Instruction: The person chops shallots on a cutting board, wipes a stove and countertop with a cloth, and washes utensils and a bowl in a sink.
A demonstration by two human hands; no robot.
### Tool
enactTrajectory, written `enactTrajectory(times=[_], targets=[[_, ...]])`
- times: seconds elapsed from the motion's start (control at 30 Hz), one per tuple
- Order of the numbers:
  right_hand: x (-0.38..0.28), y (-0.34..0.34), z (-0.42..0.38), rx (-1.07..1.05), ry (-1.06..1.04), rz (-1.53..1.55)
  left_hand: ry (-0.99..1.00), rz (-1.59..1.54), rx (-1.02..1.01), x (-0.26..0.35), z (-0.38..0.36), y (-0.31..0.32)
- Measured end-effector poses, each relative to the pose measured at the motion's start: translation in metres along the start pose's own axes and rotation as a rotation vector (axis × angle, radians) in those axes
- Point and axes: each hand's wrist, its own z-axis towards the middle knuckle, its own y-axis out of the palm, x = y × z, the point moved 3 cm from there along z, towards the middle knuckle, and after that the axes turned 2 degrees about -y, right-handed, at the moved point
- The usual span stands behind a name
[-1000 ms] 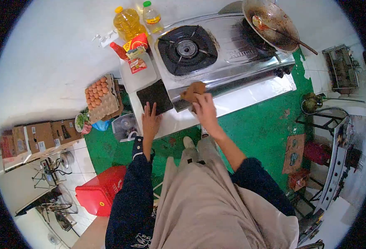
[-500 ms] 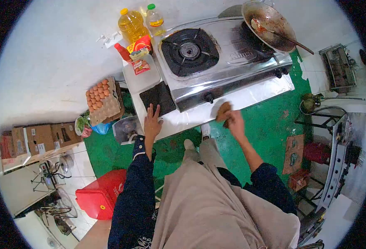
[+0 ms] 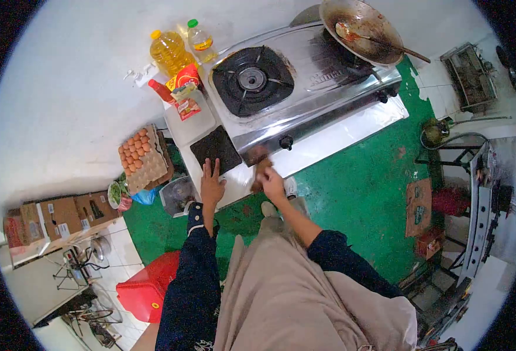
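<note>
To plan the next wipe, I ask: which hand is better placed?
Probably the right hand: it holds the brown cloth near the silver metal stove; the left hand is at the square black sheet.

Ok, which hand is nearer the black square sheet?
Left. The left hand has its fingertips over the near edge of the black square sheet; the right hand is off to its right, holding a brown item.

From here I count one left hand (image 3: pixel 212 188) and one right hand (image 3: pixel 273 183), so two hands, plus one brown cloth (image 3: pixel 264 166) and one flat dark square (image 3: pixel 216 149). I see one stove (image 3: pixel 308 58), one big pan (image 3: pixel 372 23), one spoon (image 3: pixel 387 45), one yellow-capped bottle (image 3: pixel 169 54) and one green-capped bottle (image 3: pixel 201 44). There's one blue bag (image 3: pixel 144 196), one red bin (image 3: pixel 147 286) and two shoes (image 3: pixel 269 209).
</note>
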Motion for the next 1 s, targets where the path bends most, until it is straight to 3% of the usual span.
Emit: enactTrajectory(times=[0.07, 0.1, 0.17, 0.2, 0.27, 0.3, 0.33, 0.4, 0.43, 0.47, 0.5, 0.6, 0.7, 0.73, 0.77, 0.8, 0.83, 0.87, 0.9, 0.97, 1.0], targets=[[0.001, -0.017, -0.008, -0.349, -0.304, -0.008, 0.007, -0.002, 0.0, 0.001, -0.002, -0.001], [-0.013, -0.045, -0.013, -0.418, -0.199, 0.051, 0.013, 0.005, 0.0, 0.0, -0.001, 0.0], [-0.013, -0.104, -0.007, -0.354, -0.029, 0.111, 0.056, 0.028, 0.018, -0.005, 0.0, 0.004], [-0.011, -0.14, -0.001, -0.246, 0.101, 0.163, 0.059, 0.038, 0.026, -0.007, -0.001, 0.005], [0.022, -0.215, 0.026, 0.053, 0.057, 0.11, 0.064, 0.058, 0.046, -0.008, 0.001, 0.007], [0.034, -0.253, 0.044, 0.148, 0.175, 0.089, 0.051, 0.046, 0.027, -0.007, 0.002, 0.005], [0.034, -0.295, 0.058, 0.318, 0.023, -0.256, 0.055, 0.036, 0.023, -0.007, 0.003, 0.004], [0.054, -0.361, 0.093, 0.517, 0.011, -0.387, 0.056, 0.018, 0.01, -0.006, 0.002, 0.002], [0.073, -0.39, 0.109, 0.659, -0.084, -0.592, 0.029, 0.032, 0.001, 0.001, 0.003, -0.003], [0.083, -0.418, 0.127, 0.622, 0.02, -0.603, 0.023, 0.022, 0.002, 0.005, 0.005, -0.005], [0.079, -0.437, 0.135, 0.681, -0.071, -0.662, 0.013, 0.012, 0.002, 0.006, 0.006, -0.006], [0.114, -0.476, 0.167, 0.84, 0.021, -0.791, -0.027, 0.02, 0.014, 0.018, 0.01, -0.008], [0.174, -0.464, 0.195, 0.737, 0.038, -0.754, -0.027, 0.038, 0.023, 0.018, 0.013, -0.002], [0.155, -0.437, 0.189, 0.901, -0.167, -0.892, -0.03, 0.045, 0.007, 0.018, 0.014, -0.001], [0.133, -0.406, 0.18, 0.639, -0.006, -0.813, -0.025, 0.047, -0.012, 0.018, 0.014, -0.001], [0.132, -0.369, 0.173, 0.506, -0.06, -0.956, -0.018, 0.066, -0.003, 0.018, 0.015, 0.0], [0.127, -0.328, 0.156, 0.532, -0.091, -0.917, -0.014, 0.083, 0.009, 0.018, 0.015, 0.004], [0.112, -0.294, 0.14, 0.53, 0.14, -0.571, -0.008, 0.103, 0.023, 0.013, 0.014, 0.007], [0.095, -0.259, 0.115, 0.382, -0.014, -0.608, 0.06, 0.122, 0.047, -0.001, 0.014, 0.012], [0.103, -0.186, 0.074, 0.17, -0.247, -0.299, -0.151, 0.189, -0.074, 0.014, 0.017, 0.005], [0.084, -0.171, 0.065, -0.185, -0.079, -0.224, -0.259, 0.22, -0.131, 0.019, 0.016, 0.003]])
